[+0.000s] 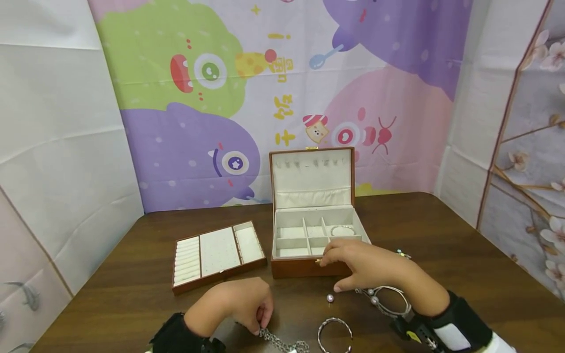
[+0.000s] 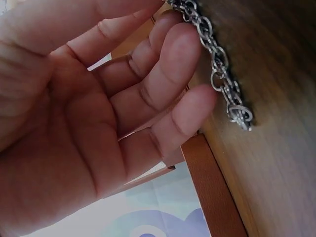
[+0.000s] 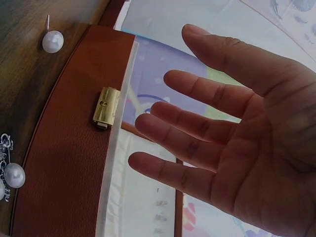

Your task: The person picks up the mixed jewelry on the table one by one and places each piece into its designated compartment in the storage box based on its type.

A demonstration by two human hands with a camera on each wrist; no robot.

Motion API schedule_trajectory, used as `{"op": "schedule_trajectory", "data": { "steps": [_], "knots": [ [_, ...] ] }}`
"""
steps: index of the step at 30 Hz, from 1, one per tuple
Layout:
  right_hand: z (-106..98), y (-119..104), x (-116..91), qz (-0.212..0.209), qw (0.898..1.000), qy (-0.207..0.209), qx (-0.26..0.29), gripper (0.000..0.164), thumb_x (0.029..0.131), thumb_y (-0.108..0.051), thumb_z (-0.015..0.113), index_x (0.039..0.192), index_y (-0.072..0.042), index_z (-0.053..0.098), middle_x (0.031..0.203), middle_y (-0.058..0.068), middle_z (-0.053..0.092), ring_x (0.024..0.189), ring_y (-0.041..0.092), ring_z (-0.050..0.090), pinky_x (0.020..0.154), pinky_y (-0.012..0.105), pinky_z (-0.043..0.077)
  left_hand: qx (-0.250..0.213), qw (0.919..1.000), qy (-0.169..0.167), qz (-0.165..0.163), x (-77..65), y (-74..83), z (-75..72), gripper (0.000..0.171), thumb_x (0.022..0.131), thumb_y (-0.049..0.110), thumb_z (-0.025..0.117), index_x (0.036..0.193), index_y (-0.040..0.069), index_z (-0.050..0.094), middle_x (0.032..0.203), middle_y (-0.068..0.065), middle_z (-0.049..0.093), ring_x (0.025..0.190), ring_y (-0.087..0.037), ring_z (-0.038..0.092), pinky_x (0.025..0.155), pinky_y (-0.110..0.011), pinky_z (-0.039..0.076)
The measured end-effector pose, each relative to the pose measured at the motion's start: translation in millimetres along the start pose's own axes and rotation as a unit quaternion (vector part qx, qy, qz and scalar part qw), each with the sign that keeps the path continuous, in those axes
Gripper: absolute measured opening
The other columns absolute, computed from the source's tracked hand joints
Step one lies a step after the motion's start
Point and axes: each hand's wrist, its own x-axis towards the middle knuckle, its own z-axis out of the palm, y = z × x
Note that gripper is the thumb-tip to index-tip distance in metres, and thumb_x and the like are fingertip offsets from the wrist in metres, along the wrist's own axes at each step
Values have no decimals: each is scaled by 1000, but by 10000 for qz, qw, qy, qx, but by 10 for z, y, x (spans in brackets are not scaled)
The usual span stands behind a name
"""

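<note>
Left hand (image 1: pixel 238 304): curled low on the table, fingertips pinching one end of the chain.
Chain (image 1: pixel 282 343): silver links trailing rightward from those fingertips along the wood; likely limp, fairly heavy and prone to slip, so best pinched at an end link or gathered up.
Bangle (image 1: pixel 334 334): just right of the chain, rigid.
Right hand (image 1: pixel 366 267): fingers spread and relaxed, holding nothing, over the front rim of the jewellery box (image 1: pixel 309 267).

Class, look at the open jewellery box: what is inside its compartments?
The jewellery box holds one silver bangle in its back right compartment. The other compartments in view look bare. The right hand covers the front right corner, so what lies there cannot be seen.
</note>
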Motion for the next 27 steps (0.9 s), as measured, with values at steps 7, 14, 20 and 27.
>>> {"op": "schedule_trajectory", "data": {
  "steps": [7,14,20,27],
  "knots": [
    [3,10,-7,43,10000,10,31,36,78,-19,83,111,-12,69,110,-7,60,106,12,57,91,35,49,-84,9988,232,422,-14,-30,-30,30,70,-7,74,60,19,63,56,18,51,53,3,45,51,-13,42],
    [-1,16,-4,51,10000,-6,81,34,79,-20,82,110,-12,70,108,-7,61,102,12,57,88,34,50,-469,9906,760,1034,-47,-88,-88,26,72,-7,68,65,18,65,61,20,54,56,6,50,54,-12,46],
    [10,32,-5,-16,9999,39,124,32,80,-20,81,110,-12,70,107,-6,61,101,11,58,87,33,50,-1186,9795,1255,1036,-78,-89,-147,22,73,-6,67,70,17,64,63,16,57,54,2,52,51,-17,48],
    [19,53,49,-142,9992,221,317,25,85,-22,76,107,-11,69,106,-2,64,98,15,60,88,34,50,-1880,9566,1966,1046,-114,-64,-227,19,74,-5,64,74,14,65,62,11,59,53,0,53,49,-18,45]
  ]
}}
